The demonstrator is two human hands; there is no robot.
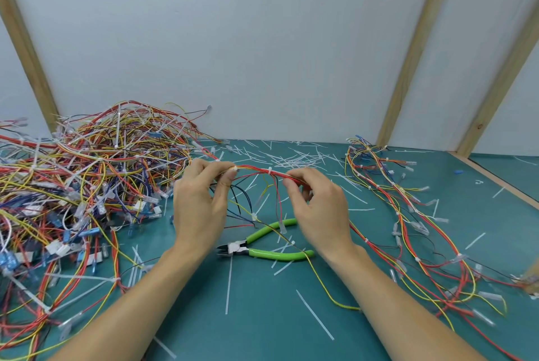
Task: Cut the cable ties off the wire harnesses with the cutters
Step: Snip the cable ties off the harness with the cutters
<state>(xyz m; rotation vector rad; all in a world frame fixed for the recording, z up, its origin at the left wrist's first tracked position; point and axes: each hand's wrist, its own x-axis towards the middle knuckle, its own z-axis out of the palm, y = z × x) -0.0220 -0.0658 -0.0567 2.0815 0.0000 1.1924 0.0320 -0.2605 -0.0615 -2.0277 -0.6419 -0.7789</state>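
Observation:
A wire harness [256, 170] of red, yellow and orange wires stretches between my two hands above the green mat. My left hand [201, 203] pinches its left end beside a white cable tie [235, 168]. My right hand [318, 209] pinches it further right, just past a second white tie [269, 170]. Loose black, blue and yellow strands hang down from the bundle. The green-handled cutters [262, 245] lie on the mat below and between my hands, jaws pointing left, untouched.
A large tangled heap of harnesses [87, 174] fills the left side. More harnesses [408, 223] trail down the right. Cut white tie pieces [291, 156] litter the mat [262, 317]. A white wall with wooden battens stands behind, and a wooden edge strip [495, 179] runs at the right.

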